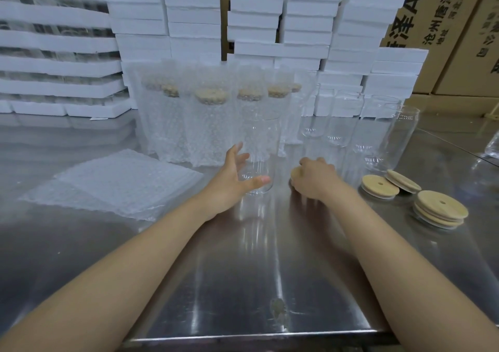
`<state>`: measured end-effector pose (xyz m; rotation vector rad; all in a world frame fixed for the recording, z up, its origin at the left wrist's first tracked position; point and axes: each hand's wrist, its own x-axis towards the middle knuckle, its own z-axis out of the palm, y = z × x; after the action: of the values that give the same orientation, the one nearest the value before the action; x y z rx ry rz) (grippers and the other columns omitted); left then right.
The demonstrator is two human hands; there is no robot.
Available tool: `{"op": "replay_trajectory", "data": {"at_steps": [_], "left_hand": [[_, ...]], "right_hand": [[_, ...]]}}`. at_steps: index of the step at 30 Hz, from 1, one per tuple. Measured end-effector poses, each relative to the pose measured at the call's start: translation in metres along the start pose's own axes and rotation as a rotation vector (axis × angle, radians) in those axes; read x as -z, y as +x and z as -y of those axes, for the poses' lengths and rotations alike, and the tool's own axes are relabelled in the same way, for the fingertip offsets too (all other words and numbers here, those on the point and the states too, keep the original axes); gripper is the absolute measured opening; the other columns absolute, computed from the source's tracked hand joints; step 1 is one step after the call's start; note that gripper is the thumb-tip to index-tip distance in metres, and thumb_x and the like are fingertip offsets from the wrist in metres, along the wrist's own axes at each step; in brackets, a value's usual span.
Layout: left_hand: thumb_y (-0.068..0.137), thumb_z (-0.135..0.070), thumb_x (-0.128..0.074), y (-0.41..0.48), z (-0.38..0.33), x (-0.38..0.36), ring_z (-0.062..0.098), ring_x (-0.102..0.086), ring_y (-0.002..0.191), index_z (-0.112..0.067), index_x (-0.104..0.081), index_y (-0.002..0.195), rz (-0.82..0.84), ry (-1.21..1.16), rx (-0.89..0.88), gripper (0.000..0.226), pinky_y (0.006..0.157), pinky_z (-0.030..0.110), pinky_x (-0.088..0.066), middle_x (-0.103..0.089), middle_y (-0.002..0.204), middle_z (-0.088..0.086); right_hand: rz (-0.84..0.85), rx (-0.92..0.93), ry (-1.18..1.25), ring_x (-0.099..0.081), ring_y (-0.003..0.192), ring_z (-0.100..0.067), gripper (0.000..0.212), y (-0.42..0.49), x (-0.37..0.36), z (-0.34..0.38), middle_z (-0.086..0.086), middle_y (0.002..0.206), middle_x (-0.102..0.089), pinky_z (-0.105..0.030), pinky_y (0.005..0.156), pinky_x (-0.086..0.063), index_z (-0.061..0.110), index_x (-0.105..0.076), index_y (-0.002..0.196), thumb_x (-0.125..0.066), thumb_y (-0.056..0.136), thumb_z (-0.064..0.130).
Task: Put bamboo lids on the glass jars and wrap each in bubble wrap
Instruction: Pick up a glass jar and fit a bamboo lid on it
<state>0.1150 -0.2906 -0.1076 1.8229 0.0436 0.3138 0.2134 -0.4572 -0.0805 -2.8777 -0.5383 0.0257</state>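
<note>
An empty glass jar [261, 146] stands upright at the middle of the steel table [243, 270]. My left hand [232, 179] curls around its lower left side, thumb across the front, fingers spread; whether it grips the glass I cannot tell. Just right of the jar, my right hand [314, 179] rests on the table, closed on a bamboo lid [296, 173] that peeks out at its left. More bamboo lids [380, 186] lie loose to the right, some stacked [440, 211]. Flat bubble wrap bags [118, 184] lie at the left.
Several wrapped, lidded jars [210, 125] stand in a row behind the hands. Several bare glass jars [383, 135] stand at the right. White foam blocks [305, 27] are stacked along the back, with cardboard cartons [445, 27] behind them.
</note>
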Motion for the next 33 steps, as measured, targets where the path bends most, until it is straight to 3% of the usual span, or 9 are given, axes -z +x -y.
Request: {"op": "replay_trajectory", "data": {"at_steps": [4, 7, 9, 11, 13, 17, 25, 33], "left_hand": [[0.072, -0.042, -0.075, -0.001, -0.002, 0.000, 0.006, -0.025, 0.140, -0.032, -0.007, 0.150, 0.012, -0.010, -0.004, 0.104, 0.104, 0.024, -0.027, -0.030, 0.148, -0.009], [0.065, -0.047, -0.074, -0.004, -0.004, -0.002, 0.001, -0.029, 0.135, -0.033, -0.010, 0.150, 0.062, -0.002, -0.016, 0.108, 0.110, 0.026, -0.031, -0.033, 0.145, -0.011], [0.068, -0.046, -0.074, -0.005, -0.005, -0.005, -0.001, -0.031, 0.133, -0.032, -0.010, 0.150, 0.124, 0.018, -0.031, 0.105, 0.103, 0.019, -0.034, -0.032, 0.147, -0.011], [0.069, -0.044, -0.074, -0.007, -0.007, -0.008, 0.001, -0.035, 0.133, -0.031, -0.010, 0.150, 0.164, 0.032, -0.042, 0.105, 0.098, 0.016, -0.038, -0.033, 0.148, -0.010], [0.070, -0.042, -0.075, -0.008, -0.009, -0.011, 0.003, -0.038, 0.133, -0.031, -0.011, 0.151, 0.177, 0.042, -0.044, 0.104, 0.104, 0.023, -0.039, -0.035, 0.148, -0.010], [0.070, -0.040, -0.075, -0.010, -0.011, -0.012, 0.005, -0.041, 0.132, -0.029, -0.012, 0.151, 0.168, 0.032, -0.045, 0.104, 0.108, 0.031, -0.040, -0.039, 0.145, -0.008], [0.069, -0.042, -0.076, -0.011, -0.013, -0.012, 0.002, -0.042, 0.128, -0.031, -0.012, 0.150, 0.164, 0.038, -0.048, 0.104, 0.104, 0.030, -0.043, -0.039, 0.143, -0.009], [0.069, -0.045, -0.075, -0.010, -0.011, -0.012, 0.005, -0.040, 0.132, -0.030, -0.009, 0.152, 0.164, 0.059, -0.054, 0.107, 0.108, 0.033, -0.040, -0.038, 0.144, -0.009]], "right_hand": [[-0.183, -0.051, 0.469, -0.058, 0.109, -0.034, 0.045, -0.001, 0.013, -0.002, -0.020, 0.112, -0.065, -0.037, 0.088, -0.046, -0.001, -0.062, 0.115, -0.063, 0.086, 0.032], [-0.346, 0.023, 0.909, -0.062, 0.091, -0.016, 0.033, -0.005, 0.024, 0.004, 0.003, 0.091, -0.069, -0.023, 0.071, -0.046, 0.012, -0.066, 0.097, -0.068, 0.085, 0.042], [-0.480, 0.195, 1.179, -0.064, 0.097, -0.006, 0.020, -0.011, 0.030, 0.012, 0.006, 0.103, -0.071, -0.016, 0.083, -0.048, 0.019, -0.059, 0.094, -0.066, 0.088, 0.038], [-0.615, 0.424, 1.290, -0.064, 0.101, -0.004, 0.005, -0.018, 0.035, 0.018, 0.004, 0.108, -0.069, -0.020, 0.088, -0.048, 0.024, -0.057, 0.097, -0.060, 0.093, 0.027], [-0.685, 0.594, 1.263, -0.060, 0.097, 0.000, 0.010, -0.025, 0.037, 0.024, 0.006, 0.108, -0.064, -0.018, 0.085, -0.045, 0.028, -0.058, 0.104, -0.056, 0.094, 0.025], [-0.669, 0.806, 1.032, -0.057, 0.112, -0.012, 0.017, -0.029, 0.030, 0.030, 0.001, 0.115, -0.058, -0.023, 0.095, -0.042, 0.033, -0.057, 0.109, -0.051, 0.097, 0.022], [-0.576, 0.850, 0.903, -0.049, 0.115, -0.002, 0.018, -0.030, 0.029, 0.029, -0.011, 0.120, -0.048, -0.020, 0.100, -0.038, 0.017, -0.058, 0.111, -0.047, 0.096, 0.014], [-0.634, 0.803, 0.917, -0.052, 0.102, 0.011, 0.029, -0.028, 0.022, 0.037, 0.004, 0.111, -0.043, -0.020, 0.095, -0.046, 0.016, -0.056, 0.109, -0.067, 0.083, 0.012]]}}
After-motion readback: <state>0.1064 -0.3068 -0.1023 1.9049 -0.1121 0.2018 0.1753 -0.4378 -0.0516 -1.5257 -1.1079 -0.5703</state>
